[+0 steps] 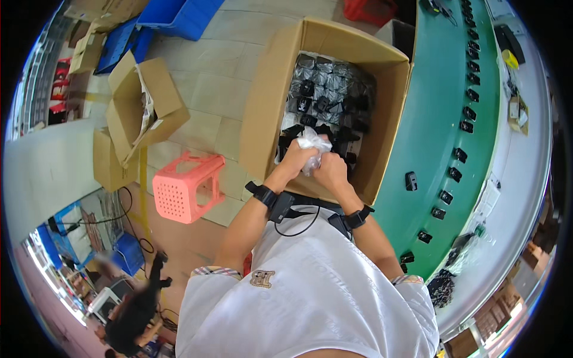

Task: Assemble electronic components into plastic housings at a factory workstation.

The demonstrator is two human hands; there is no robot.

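Both my hands are over the near end of a large open cardboard carton (388,107). My left hand (296,158) is closed on a crumpled clear plastic bag (313,141). On the bag's other side, my right hand (332,169) grips it too, fingers curled in. Whether anything sits inside the bag, I cannot make out. Below and beyond my hands, the carton holds many black devices (304,105), some bare and some in clear wrapping (337,74). A dark strap with a small box is on each of my wrists.
To the right, a green conveyor belt (436,107) carries a row of small black devices (470,113); one black device (411,181) lies apart. A pink plastic stool (179,191) stands left of the carton. Open cardboard boxes (128,107) and a blue crate (182,18) are farther left. Another person (134,316) is at lower left.
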